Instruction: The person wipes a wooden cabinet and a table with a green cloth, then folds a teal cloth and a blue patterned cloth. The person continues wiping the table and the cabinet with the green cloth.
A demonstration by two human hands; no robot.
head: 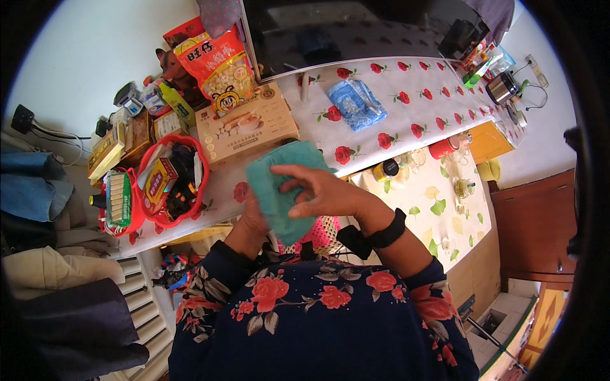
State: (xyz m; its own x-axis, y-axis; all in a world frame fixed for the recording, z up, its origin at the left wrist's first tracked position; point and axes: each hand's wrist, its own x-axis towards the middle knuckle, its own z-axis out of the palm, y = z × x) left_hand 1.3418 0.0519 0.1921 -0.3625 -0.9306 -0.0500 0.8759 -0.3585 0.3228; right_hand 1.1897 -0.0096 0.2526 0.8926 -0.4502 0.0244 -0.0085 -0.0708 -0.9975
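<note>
A folded teal cloth (281, 200) is held up in front of my chest, above the near edge of the rose-patterned tablecloth. My left hand (256, 212) grips it from the left side, its fingers partly hidden behind the cloth. Over the cloth's face lies my right hand (317, 190), thumb and fingers spread; whether its fingertips touch the fabric I cannot tell. A folded blue and white cloth (357, 105) rests on the tablecloth farther back, below the television (367, 38). Just behind the teal cloth lies a flat cardboard box (248, 126) with printed food pictures.
Red plastic baskets (206, 190) full of small items stand at the left, near a red snack bag (217, 62) and a yellow-green bottle (177, 102). A lower table (457, 205) at the right holds a black-lidded jar (385, 170) and glassware. An electric kettle (503, 88) stands far right.
</note>
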